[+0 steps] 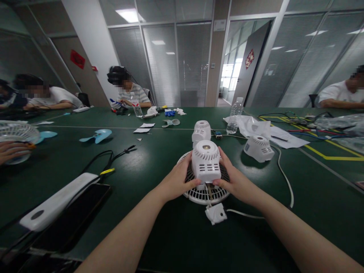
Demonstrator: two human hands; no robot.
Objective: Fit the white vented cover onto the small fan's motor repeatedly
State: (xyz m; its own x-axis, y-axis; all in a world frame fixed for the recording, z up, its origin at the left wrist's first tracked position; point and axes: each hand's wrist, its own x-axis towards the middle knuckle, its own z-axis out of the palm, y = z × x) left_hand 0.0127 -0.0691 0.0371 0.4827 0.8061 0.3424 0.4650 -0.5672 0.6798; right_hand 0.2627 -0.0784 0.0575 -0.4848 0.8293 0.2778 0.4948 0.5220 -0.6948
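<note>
A white fan motor housing stands on a round white fan grille lying flat on the green table. My left hand grips the housing's left side, thumb pressed on its lower front. My right hand grips the right side the same way. A small white switch block on a white cable lies just in front of the grille.
Two more white housings sit behind. A water bottle, papers and coloured wires lie at right. A white power bank, a phone and black cable lie at left. Blue fan blades lie farther off. Other people sit around the table.
</note>
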